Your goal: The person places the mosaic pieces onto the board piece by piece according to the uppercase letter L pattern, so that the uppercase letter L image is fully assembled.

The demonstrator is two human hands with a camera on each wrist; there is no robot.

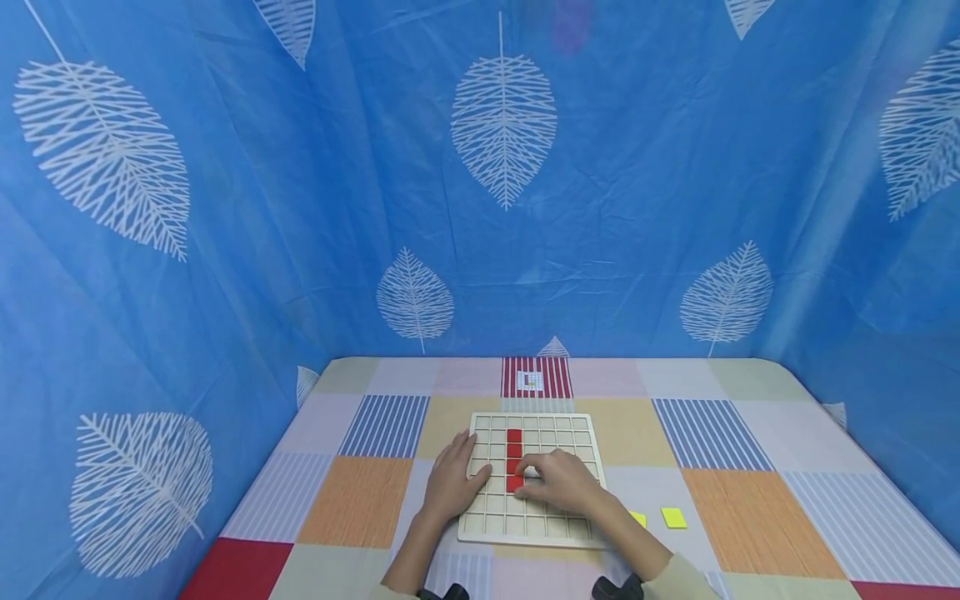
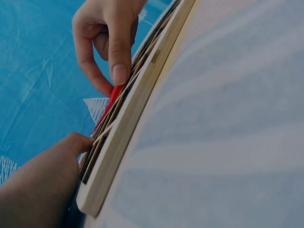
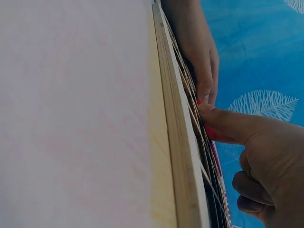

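A pale wooden grid board (image 1: 491, 525) lies on the table, with several red square tiles (image 1: 513, 437) in one column of its cells. My left hand (image 1: 450, 482) rests along the board's left edge, fingers extended and thumb on the grid. Over the column's near end, my right hand (image 1: 562, 482) pinches a red tile (image 1: 513, 483) between thumb and index finger; its other fingers are curled in. The left wrist view shows that thumb and finger at a red tile (image 2: 114, 97) standing above the board's surface. Fingers partly hide the tile in the right wrist view.
Two yellow tiles lie right of the board, one bare (image 1: 673, 518) and one partly behind my right forearm (image 1: 638, 518). Beyond the board is a small card with a grid pattern (image 1: 530, 381). Blue leaf-printed cloth (image 1: 600, 208) surrounds the patchwork-covered table (image 1: 360, 500).
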